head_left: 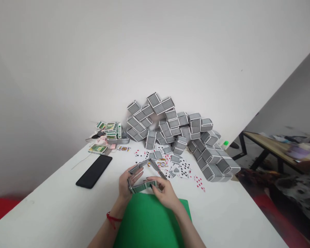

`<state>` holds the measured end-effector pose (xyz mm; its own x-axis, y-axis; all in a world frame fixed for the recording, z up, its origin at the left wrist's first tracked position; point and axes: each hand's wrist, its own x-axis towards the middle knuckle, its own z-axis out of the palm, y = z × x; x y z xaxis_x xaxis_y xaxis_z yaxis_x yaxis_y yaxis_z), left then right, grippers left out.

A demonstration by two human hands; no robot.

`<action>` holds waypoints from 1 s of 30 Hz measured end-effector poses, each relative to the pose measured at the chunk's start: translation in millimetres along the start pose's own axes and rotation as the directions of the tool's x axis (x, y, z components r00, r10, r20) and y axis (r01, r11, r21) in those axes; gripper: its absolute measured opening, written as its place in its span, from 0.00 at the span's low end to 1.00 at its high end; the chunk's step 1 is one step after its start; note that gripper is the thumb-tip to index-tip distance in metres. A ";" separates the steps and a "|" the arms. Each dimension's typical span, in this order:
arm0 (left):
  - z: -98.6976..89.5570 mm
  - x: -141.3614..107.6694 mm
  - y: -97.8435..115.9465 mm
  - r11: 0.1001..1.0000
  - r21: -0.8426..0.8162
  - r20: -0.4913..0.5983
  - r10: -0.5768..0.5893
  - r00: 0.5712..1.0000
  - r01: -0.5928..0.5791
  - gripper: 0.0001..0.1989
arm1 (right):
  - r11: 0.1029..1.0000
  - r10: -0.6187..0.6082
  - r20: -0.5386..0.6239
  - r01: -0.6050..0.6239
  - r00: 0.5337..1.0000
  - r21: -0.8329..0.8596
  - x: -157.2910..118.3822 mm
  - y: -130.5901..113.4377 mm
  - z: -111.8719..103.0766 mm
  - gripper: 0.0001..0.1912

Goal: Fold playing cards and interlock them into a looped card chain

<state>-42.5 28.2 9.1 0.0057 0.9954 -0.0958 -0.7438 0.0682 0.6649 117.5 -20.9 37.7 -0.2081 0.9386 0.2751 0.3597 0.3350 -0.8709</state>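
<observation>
The left hand (126,182) and right hand (165,193) both grip a band of cards (141,187) above the tabletop (54,203), just nearer than loose cards (184,168) and right of a phone (94,171).

Phone and packs left, card blocks behind and to the right
On the table (54,213), the phone (94,171) lies left, before the heaped card packs (110,127) at the back left. Stacked card blocks (167,105) run near the wall (155,44) from the middle back towards the front right. Loose cards (185,168) spread in the middle before them, with the card loop (139,188) nearer the front. A second table (279,146) stands apart, right.
</observation>
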 end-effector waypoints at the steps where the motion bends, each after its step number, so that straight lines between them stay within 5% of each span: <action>1: -0.4 0.6 0.7 1.000 -0.002 -0.011 0.014 1.000 -0.014 0.15 | 1.000 -0.002 0.007 0.002 1.000 0.001 -1.6 0.1 0.7 0.15; 7: 1.6 0.7 2.9 1.000 -0.003 -0.044 0.025 0.999 -0.025 0.14 | 0.999 -0.018 -0.067 0.015 0.998 -0.044 -4.3 7.5 8.9 0.11; 15: 5.7 -1.5 2.0 1.000 0.021 -0.105 0.012 0.994 -0.010 0.14 | 0.993 -0.072 -0.093 0.080 0.993 0.085 -7.9 -0.6 19.9 0.20; 23: 6.2 -1.8 2.4 1.000 0.023 -0.104 0.010 0.995 -0.008 0.13 | 0.993 -0.071 -0.032 0.074 0.997 0.093 -9.1 -3.5 15.9 0.18; 30: 8.4 -3.9 1.9 1.000 0.000 -0.131 -0.017 0.991 0.017 0.15 | 0.997 -0.083 -0.123 0.082 0.989 -0.014 -6.4 7.6 22.1 0.12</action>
<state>-38.3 25.0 17.0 -0.0691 0.9767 -0.2032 -0.7439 0.0852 0.6628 101.5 -26.2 20.2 -0.1236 0.9104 0.3949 0.3544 0.4122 -0.8393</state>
